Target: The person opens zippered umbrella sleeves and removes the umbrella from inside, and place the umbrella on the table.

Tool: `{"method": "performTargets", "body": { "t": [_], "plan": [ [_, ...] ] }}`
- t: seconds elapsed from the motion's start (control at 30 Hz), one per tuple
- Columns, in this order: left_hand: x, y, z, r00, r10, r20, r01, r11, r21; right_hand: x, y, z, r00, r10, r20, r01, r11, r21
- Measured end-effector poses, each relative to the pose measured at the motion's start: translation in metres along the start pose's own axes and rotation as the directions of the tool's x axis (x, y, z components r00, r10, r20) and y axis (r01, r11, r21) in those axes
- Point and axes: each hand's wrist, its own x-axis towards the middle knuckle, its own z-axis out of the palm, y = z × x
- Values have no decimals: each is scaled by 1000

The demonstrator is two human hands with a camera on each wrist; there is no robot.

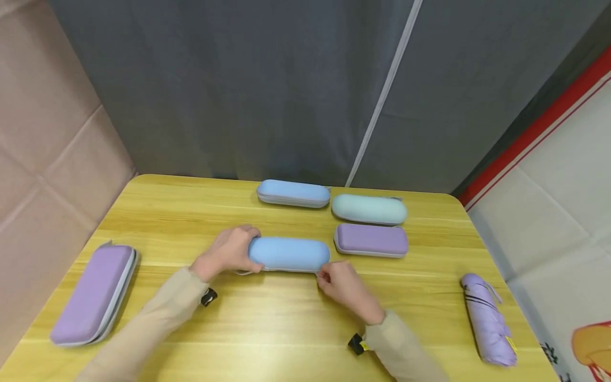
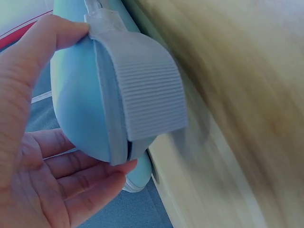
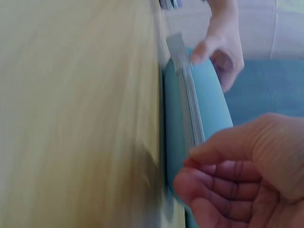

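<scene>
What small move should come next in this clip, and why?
Probably slide the right grip along the zipper: it appears to pinch there, what it holds hidden, while the left grip holds the opposite end of the blue case.

A rounded light-blue case [image 1: 288,253] is laid crosswise on the table [image 1: 277,334]; its grey-tabbed left end is gripped by the left hand [image 1: 234,249].
</scene>
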Motion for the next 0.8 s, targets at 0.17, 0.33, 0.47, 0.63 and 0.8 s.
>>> {"method": "performTargets", "body": {
  "t": [0.17, 0.33, 0.47, 0.63, 0.8],
  "plan": [
    [-3, 1, 0, 1000, -10, -11, 10, 1000, 3, 9, -22, 15, 999, 8, -46, -8, 1000, -5],
    [-4, 1, 1, 1000, 5, -31, -5, 1000, 0, 22, -43, 29, 998, -14, -66, 11, 998, -55],
    [-5, 0, 3, 999, 8, -53, -8, 1000, -8, 34, -56, 38, 995, -58, -85, 47, 990, -131],
    [-8, -2, 6, 997, -1, -80, 0, 1000, -24, 43, -66, 48, 994, -88, -64, 75, 980, -183],
    [-11, -3, 9, 995, -12, -102, 8, 999, -38, 43, -65, 49, 993, -97, -68, 87, 987, -135]
  ]
}}
